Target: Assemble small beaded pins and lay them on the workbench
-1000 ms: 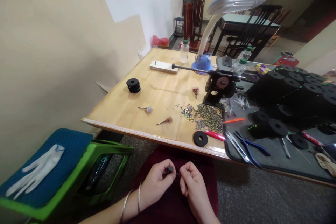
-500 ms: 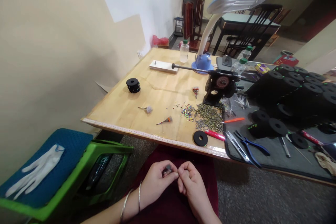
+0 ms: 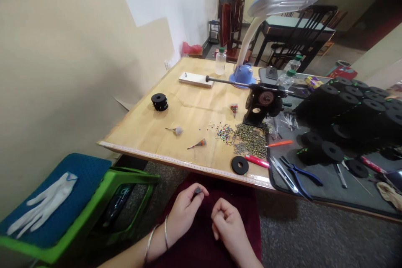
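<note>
Both hands rest over my dark red lap, below the front edge of the wooden table (image 3: pixel 176 113). My left hand (image 3: pixel 185 211) pinches a small dark piece (image 3: pixel 197 190) between thumb and fingertips, with two bangles on the wrist. My right hand (image 3: pixel 228 222) is curled closed just to its right, a small gap between them; whether it holds anything I cannot make out. On the table ahead lie a pile of small metallic beads (image 3: pixel 249 140), a black disc (image 3: pixel 240 165), a red pen-like tool (image 3: pixel 256 161) and two small feathered tufts (image 3: pixel 197 144).
A black winding device (image 3: pixel 262 104) stands mid-table, a blue desk lamp (image 3: pixel 251 54) behind it. A grey mat (image 3: pixel 326 184) at the right carries pliers (image 3: pixel 298 173) and many black spools (image 3: pixel 345 113). A black spool (image 3: pixel 160 102) sits at left. A green stool (image 3: pixel 78 205) bears a white glove (image 3: pixel 42 207).
My hands have drawn apart: the left rose slightly with the small dark piece, and the right dropped back and to the right, still curled.
</note>
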